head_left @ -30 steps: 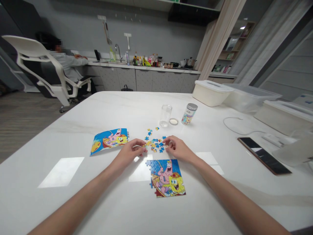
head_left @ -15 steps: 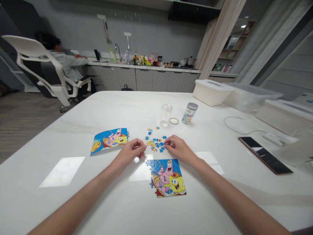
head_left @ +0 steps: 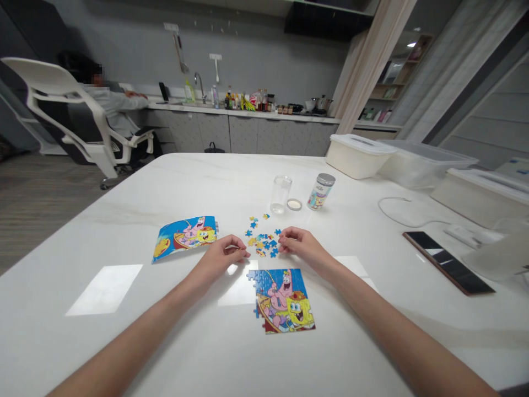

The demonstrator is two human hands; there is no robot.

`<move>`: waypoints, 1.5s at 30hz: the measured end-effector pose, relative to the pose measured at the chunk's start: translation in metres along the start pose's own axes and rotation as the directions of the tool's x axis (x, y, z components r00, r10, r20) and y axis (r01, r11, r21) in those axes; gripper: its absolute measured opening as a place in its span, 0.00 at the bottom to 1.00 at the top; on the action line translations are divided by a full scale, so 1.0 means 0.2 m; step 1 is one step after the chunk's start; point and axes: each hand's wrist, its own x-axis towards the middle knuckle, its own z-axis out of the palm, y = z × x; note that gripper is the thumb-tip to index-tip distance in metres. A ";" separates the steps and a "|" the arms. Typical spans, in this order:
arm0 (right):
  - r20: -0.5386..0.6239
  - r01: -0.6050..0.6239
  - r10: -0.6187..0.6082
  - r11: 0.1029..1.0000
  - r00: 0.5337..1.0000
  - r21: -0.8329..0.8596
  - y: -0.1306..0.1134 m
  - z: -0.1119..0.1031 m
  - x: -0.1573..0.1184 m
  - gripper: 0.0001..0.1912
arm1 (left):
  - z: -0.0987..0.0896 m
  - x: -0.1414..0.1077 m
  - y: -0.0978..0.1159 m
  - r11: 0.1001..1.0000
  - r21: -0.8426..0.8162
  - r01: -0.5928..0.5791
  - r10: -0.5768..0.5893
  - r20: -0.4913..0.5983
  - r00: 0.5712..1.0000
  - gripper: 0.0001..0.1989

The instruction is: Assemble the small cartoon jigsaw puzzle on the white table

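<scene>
Loose jigsaw pieces (head_left: 262,242), blue and yellow, lie in a small pile between my hands. My left hand (head_left: 226,255) rests at the left of the pile, thumb and fingers drawn together; whatever may be between them is too small to make out. At the pile's right edge, my right hand (head_left: 298,242) has its fingers bent inward and close together, and their tips hide anything held. Nearer to me lies a partly joined jigsaw puzzle (head_left: 285,300) with pink and yellow cartoon figures, its left edge ragged. A picture sheet (head_left: 185,237) with the same scene lies beyond my left forearm.
Behind the pile stand a clear jar (head_left: 281,194), a flat round lid (head_left: 294,204) and a printed can (head_left: 321,192). Plastic boxes (head_left: 359,156), a cable (head_left: 397,219) and a phone (head_left: 446,262) occupy the right. A person (head_left: 113,110) sits at the far counter.
My right hand has drawn back very slightly from the pile, to the right. The left fingertips have shifted slightly. The joined puzzle and picture sheet look unmoved.
</scene>
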 end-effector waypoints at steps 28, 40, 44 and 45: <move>0.034 0.020 -0.018 0.997 0.999 -0.073 0.02 -0.01 0.01 0.12 | 0.00 0.01 0.00 0.998 -0.029 -0.057 0.057 -0.025 0.998 0.18; 0.052 0.006 -0.003 0.999 0.999 -0.047 0.01 -0.02 0.01 0.10 | -0.01 0.01 -0.02 0.999 -0.017 -0.045 0.044 -0.071 0.996 0.12; 0.058 -0.004 0.006 1.000 0.998 -0.024 0.02 -0.02 0.02 0.11 | -0.01 0.01 -0.02 0.999 -0.022 -0.042 0.041 -0.066 0.997 0.12; 0.056 -0.011 0.012 1.000 0.998 -0.016 0.02 -0.02 0.02 0.11 | 0.00 0.02 -0.02 0.999 -0.023 -0.044 0.042 -0.068 0.997 0.12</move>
